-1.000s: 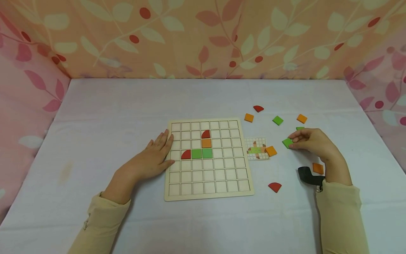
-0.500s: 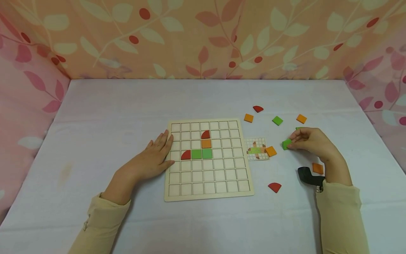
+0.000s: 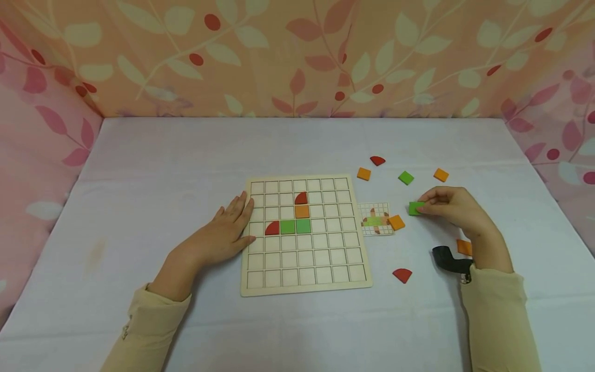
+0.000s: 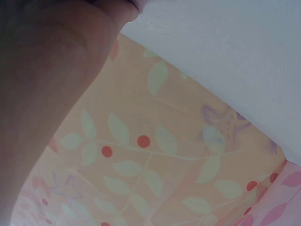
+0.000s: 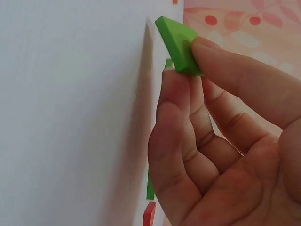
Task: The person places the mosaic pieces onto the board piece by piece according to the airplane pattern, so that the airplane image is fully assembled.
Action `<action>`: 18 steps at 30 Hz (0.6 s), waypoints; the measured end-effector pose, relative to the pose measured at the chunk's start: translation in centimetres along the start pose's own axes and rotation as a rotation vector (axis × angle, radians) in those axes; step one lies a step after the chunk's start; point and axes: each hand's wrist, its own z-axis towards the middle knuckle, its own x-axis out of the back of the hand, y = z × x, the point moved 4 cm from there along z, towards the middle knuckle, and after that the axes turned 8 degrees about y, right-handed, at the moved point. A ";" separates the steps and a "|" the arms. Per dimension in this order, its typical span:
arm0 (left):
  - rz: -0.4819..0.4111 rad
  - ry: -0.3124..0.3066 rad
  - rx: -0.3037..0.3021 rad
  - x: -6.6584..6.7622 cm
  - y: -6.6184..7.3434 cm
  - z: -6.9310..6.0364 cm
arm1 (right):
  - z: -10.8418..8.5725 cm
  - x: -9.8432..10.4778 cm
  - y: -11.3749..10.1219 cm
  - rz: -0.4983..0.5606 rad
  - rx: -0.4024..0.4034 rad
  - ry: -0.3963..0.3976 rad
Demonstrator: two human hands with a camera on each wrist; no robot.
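Observation:
My left hand (image 3: 218, 232) lies flat with straight fingers along the left edge of the wooden grid board (image 3: 307, 290). The board bears a red quarter-circle tile (image 3: 301, 198), an orange square tile (image 3: 302, 211), another red quarter-circle (image 3: 272, 228) and two green squares (image 3: 287, 227). To the right of the board, my right hand (image 3: 457, 209) pinches a green square tile (image 3: 415, 208) between thumb and fingertips. The right wrist view shows this tile (image 5: 175, 44) tilted and off the table. In the left wrist view only part of the left hand (image 4: 56, 61) appears.
A small pattern card (image 3: 367, 227) lies beside the board, with an orange tile (image 3: 396, 222) at its edge. Loose tiles lie around: a red quarter-circle (image 3: 377, 160), a green square (image 3: 406, 177), another red quarter-circle (image 3: 402, 275). A black wrist-worn piece (image 3: 450, 260) is at the right wrist.
My right hand has shifted slightly left, turning the green tile between its fingers. A loose green tile behind that hand is now hidden in the head view. The left hand stays put.

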 end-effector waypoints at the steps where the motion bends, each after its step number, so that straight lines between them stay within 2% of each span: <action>1: -0.001 0.000 -0.001 0.0 0.0 0.0 | 0.0 -0.1 -0.1 0.003 -0.002 -0.001; 10: -0.004 -0.002 -0.001 0.0 0.0 0.0 | -0.2 -1.1 -1.7 0.063 -0.005 -0.043; 18: -0.002 0.006 -0.008 0.0 0.0 -0.1 | -0.4 -2.4 -2.9 0.052 -0.007 -0.081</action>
